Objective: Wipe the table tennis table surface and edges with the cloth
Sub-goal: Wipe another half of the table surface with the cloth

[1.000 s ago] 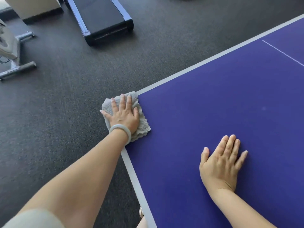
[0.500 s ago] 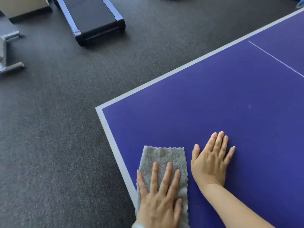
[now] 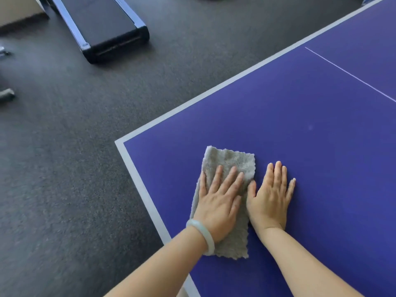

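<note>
The purple table tennis table (image 3: 300, 116) fills the right side, with a grey-white border line and its near-left corner at the middle. A grey fluffy cloth (image 3: 230, 160), folded into a rectangle, lies flat on the surface just inside that corner. My left hand (image 3: 218, 200), with a pale bangle on the wrist, presses flat on the cloth, fingers straight and spread. My right hand (image 3: 271, 197) lies flat on the bare surface right beside the cloth, its thumb touching the cloth's right edge.
Dark grey carpet (image 3: 64, 168) covers the floor left of the table. A black treadmill deck (image 3: 102, 24) lies at the top left. Metal legs of other gym equipment (image 3: 6, 95) show at the far left edge. A thin white centre line (image 3: 351, 76) crosses the table.
My left hand slid the cloth from the table's corner down the left edge, then inward and forward onto the surface beside my right hand. My right hand stayed flat on the table.
</note>
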Action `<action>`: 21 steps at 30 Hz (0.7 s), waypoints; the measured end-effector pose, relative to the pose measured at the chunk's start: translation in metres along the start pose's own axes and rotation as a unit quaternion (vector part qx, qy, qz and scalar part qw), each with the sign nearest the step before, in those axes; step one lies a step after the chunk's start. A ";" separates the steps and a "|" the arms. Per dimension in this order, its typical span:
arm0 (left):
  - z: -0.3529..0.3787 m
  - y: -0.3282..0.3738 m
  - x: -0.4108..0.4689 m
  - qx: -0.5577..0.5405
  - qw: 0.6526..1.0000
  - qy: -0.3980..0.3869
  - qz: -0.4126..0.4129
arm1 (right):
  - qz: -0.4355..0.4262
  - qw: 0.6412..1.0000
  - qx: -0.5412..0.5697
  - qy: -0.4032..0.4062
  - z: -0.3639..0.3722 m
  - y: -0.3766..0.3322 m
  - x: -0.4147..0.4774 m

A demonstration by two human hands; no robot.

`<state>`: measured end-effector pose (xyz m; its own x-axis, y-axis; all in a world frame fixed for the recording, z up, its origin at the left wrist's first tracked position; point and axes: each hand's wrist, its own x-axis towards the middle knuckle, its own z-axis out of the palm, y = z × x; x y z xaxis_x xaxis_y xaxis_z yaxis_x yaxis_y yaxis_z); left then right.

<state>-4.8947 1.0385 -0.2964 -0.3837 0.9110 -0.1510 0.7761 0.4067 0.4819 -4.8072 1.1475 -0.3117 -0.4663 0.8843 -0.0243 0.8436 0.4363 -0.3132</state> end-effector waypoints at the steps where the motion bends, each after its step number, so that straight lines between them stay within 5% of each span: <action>1: -0.009 -0.006 0.003 -0.055 0.998 0.015 0.014 | -0.001 1.000 0.014 0.001 -0.002 0.001 0.000; 5: -0.061 -0.069 0.040 0.004 0.989 0.133 -0.066 | 0.013 0.997 0.074 -0.004 -0.007 0.004 0.001; 9: -0.087 -0.125 0.086 0.135 0.987 0.058 -0.058 | -0.031 0.994 0.083 0.063 -0.013 -0.030 -0.001; 12: -0.084 -0.138 0.104 0.175 0.984 -0.002 0.031 | -0.165 0.986 0.012 -0.025 0.006 -0.082 -0.027; 17: -0.087 -0.153 0.109 0.176 0.981 -0.006 0.078 | -0.207 0.973 -0.076 -0.065 0.008 -0.035 -0.059; 21: -0.085 -0.151 0.108 0.160 0.984 0.001 0.079 | -0.083 0.987 -0.125 -0.056 0.001 -0.025 -0.018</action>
<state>-5.0960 1.0694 -0.3116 -0.2473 0.9643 -0.0944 0.9436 0.2618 0.2026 -4.8200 1.1201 -0.3039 -0.6180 0.7797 -0.1008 0.7862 0.6132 -0.0769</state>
